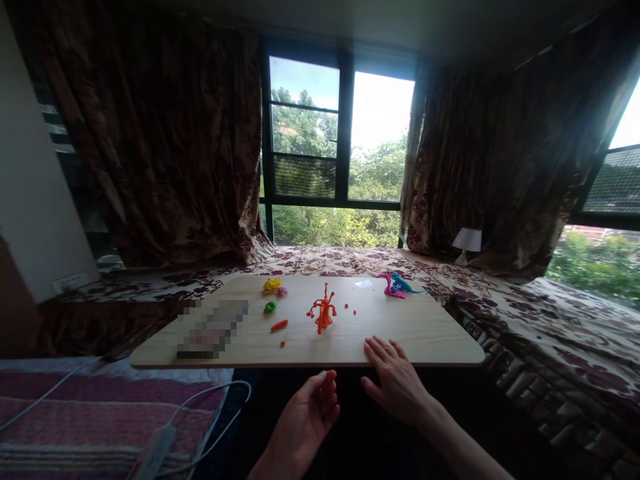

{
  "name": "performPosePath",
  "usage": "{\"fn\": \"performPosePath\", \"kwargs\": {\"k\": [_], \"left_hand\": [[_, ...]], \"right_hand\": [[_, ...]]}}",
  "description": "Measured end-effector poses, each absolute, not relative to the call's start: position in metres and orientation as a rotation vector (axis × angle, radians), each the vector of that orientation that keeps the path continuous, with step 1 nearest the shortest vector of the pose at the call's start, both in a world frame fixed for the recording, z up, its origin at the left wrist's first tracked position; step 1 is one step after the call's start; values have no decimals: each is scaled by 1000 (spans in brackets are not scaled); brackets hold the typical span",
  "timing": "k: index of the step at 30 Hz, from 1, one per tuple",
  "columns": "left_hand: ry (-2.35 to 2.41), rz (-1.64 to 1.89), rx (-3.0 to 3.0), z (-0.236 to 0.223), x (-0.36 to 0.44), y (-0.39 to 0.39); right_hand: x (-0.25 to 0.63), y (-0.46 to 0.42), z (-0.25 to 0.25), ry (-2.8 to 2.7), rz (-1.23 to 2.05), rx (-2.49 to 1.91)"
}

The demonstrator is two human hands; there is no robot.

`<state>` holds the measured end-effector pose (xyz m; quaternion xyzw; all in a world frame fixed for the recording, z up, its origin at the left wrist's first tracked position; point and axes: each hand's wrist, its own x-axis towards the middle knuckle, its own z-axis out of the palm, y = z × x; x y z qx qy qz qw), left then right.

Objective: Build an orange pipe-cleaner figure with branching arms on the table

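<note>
My right hand lies flat with its fingers spread on the near edge of a light wooden table, holding nothing. My left hand hovers below that edge, palm turned up, fingers loosely curled and apart, with nothing in it. An orange clay figure with thin arms stands upright at the table's middle, a short way beyond my right hand. Small orange clay bits lie left of it. Yellow and green lumps sit further left. Pink and blue clay figures rest at the far right.
A blurred flat object lies on the table's left part. White cables and a power strip lie on a striped blanket at lower left. A small white lamp stands on the patterned window seat behind. Heavy curtains flank the window.
</note>
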<state>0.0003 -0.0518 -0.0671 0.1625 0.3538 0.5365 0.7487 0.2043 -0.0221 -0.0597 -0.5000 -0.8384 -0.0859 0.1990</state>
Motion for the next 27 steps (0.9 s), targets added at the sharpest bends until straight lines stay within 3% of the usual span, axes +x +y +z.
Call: {"fn": "performPosePath", "kwargs": {"k": [27], "left_hand": [[751,1186,330,-63,3,-54]], "right_hand": [[197,-39,-80,-2310,-338,-1423]]}}
